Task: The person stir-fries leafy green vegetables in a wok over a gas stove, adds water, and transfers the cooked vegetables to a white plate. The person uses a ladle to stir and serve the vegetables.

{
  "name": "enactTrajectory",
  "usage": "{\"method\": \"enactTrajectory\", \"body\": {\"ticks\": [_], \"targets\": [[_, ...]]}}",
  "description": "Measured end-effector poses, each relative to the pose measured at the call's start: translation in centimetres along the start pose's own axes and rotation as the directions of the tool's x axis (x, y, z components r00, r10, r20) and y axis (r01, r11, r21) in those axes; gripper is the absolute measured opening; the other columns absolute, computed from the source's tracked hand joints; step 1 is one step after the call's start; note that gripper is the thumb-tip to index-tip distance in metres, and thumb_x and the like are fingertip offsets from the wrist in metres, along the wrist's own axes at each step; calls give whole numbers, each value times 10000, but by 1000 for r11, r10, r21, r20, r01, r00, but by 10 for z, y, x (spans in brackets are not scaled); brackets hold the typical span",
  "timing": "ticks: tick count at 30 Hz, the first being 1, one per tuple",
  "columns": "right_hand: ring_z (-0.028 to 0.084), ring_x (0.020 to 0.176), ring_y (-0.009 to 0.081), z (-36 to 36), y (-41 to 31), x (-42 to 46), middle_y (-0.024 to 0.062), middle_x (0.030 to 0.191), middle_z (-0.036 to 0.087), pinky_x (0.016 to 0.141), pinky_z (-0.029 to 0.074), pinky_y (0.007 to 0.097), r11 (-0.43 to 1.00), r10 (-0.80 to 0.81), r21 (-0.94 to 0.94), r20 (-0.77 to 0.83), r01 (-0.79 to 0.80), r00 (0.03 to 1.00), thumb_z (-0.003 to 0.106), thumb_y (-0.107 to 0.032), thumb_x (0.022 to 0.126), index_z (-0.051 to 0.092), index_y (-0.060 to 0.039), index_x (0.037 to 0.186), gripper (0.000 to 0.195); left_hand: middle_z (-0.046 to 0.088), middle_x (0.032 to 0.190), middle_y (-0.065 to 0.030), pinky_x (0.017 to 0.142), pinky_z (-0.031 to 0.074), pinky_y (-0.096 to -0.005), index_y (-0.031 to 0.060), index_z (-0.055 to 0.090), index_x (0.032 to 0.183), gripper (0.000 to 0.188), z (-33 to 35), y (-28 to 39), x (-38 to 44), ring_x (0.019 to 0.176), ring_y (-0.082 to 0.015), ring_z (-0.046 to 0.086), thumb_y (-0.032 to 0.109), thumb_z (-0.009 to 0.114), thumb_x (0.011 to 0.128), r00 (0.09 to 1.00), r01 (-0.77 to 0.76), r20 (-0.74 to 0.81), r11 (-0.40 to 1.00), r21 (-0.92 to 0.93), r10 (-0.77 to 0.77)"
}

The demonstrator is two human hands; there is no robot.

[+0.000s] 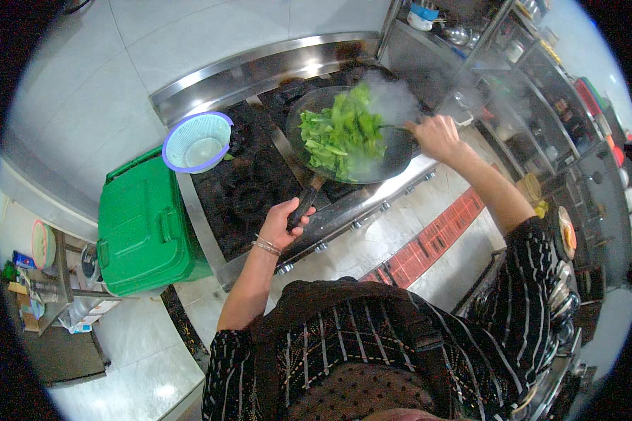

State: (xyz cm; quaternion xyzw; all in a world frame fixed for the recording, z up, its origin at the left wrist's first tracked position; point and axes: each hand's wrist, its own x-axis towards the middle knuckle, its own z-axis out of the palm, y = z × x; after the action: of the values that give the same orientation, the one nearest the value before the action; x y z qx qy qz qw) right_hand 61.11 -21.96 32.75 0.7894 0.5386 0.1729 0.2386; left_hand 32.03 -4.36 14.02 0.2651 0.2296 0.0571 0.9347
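Note:
A dark wok [400,158] sits on the stove, and my left hand [284,218] is closed around its handle [309,197]. Chopped leafy greens [342,131] are heaped in the wok's middle and left side, some of them blurred. Steam [395,100] rises over the far right part of the pan. At the wok's right rim, my right hand [436,136] grips a thin-handled cooking utensil [394,127]; its working end is hidden among the leaves. A light blue plastic colander [197,142] with a purple rim stands left of the wok on the stove, with no greens visible inside.
The black stove top [247,184] has a steel front with several knobs [355,225]. A green lidded bin [142,226] stands against its left end. Steel shelves [537,110] with kitchenware line the right side. A red drain grate [426,237] runs along the floor.

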Motion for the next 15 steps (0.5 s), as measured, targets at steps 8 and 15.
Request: {"method": "enactTrajectory", "body": {"ticks": [8, 15], "targets": [[639, 852, 282, 3, 41, 32, 134, 898, 656, 701, 520, 399, 996, 63, -74, 251, -46, 966, 586, -130, 737, 674, -86, 862, 158, 589, 916, -149, 383, 342, -194, 1, 509, 1016, 279, 4, 3, -3, 615, -123, 502, 250, 504, 889, 1000, -2, -17, 1000, 16, 2], [640, 771, 285, 69, 0, 53, 116, 803, 648, 631, 523, 404, 991, -37, 126, -66, 45, 997, 569, -147, 765, 589, -194, 1082, 321, 593, 900, -141, 384, 336, -193, 9, 515, 986, 247, 3, 6, -4, 610, -121, 499, 237, 500, 890, 1000, 1, -28, 1000, 22, 0]]}}
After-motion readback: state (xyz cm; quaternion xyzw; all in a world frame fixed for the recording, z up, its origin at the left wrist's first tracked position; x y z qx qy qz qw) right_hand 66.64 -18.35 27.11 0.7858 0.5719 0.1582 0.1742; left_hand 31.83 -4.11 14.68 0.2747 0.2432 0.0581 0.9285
